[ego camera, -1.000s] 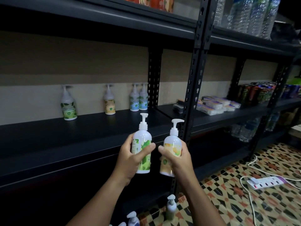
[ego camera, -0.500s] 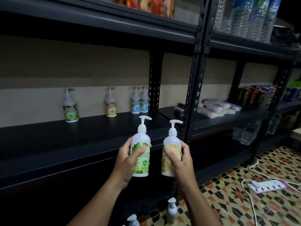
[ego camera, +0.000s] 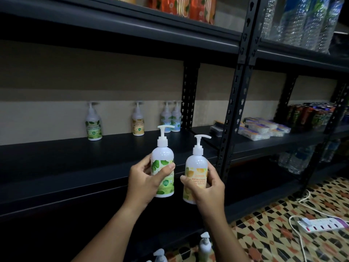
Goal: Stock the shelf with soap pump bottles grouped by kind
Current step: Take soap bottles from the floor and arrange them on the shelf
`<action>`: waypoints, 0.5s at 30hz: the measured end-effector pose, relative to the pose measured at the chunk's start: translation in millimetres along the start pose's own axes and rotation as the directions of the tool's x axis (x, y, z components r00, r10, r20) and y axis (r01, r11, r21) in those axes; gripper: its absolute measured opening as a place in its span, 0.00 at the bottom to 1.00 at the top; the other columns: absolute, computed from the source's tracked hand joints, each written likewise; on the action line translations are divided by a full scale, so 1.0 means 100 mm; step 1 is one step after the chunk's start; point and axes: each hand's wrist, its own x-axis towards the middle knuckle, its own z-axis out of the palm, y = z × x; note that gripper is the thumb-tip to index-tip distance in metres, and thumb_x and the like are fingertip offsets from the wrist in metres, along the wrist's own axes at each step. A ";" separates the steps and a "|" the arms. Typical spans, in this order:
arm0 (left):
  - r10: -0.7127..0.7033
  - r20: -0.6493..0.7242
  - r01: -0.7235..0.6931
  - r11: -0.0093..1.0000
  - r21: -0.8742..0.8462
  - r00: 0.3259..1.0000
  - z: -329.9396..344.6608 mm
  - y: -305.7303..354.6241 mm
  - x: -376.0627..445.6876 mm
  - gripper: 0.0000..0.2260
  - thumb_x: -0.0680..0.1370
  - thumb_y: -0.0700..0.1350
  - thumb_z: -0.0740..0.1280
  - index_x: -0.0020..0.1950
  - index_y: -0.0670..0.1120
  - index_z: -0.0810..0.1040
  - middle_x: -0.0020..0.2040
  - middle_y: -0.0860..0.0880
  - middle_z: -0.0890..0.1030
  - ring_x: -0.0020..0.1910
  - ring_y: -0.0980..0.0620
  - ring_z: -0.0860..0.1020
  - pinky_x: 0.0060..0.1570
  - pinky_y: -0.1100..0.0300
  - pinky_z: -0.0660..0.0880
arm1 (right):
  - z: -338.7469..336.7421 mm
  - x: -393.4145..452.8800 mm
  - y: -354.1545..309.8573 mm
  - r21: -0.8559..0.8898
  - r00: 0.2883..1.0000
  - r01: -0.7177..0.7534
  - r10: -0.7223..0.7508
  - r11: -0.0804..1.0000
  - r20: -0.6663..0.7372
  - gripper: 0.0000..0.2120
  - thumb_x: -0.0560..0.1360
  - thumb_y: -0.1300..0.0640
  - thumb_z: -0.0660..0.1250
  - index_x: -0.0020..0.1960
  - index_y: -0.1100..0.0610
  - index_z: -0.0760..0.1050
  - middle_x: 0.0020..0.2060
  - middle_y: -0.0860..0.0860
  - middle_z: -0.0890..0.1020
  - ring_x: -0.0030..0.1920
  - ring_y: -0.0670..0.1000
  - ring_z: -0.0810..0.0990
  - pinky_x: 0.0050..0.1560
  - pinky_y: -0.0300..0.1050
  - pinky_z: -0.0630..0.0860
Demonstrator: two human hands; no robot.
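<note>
My left hand grips a green-labelled pump bottle upright in front of the black shelf. Beside it my right hand holds an orange-labelled pump bottle, also upright. At the back of the shelf stand a green bottle, an orange bottle and two blue bottles side by side. Two more pump bottles stand on the floor below, between my forearms.
A black upright post divides the shelving just right of my hands. The right bay holds wrapped packs and cans. Water bottles fill the top right shelf. A white power strip with cable lies on the patterned floor.
Both hands turned their bottles so the labels face me and raised them slightly. The camera view shifted a little downward and closer.
</note>
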 end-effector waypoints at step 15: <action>0.260 -0.309 -0.183 0.949 0.255 0.915 -1.13 0.31 0.44 0.19 0.62 0.63 0.80 0.50 0.62 0.84 0.53 0.50 0.82 0.51 0.50 0.85 0.54 0.42 0.82 | 1.23 0.35 0.11 0.008 0.974 0.091 -0.090 0.996 0.206 0.33 0.68 0.63 0.81 0.69 0.48 0.74 0.52 0.48 0.85 0.51 0.50 0.85 0.55 0.48 0.82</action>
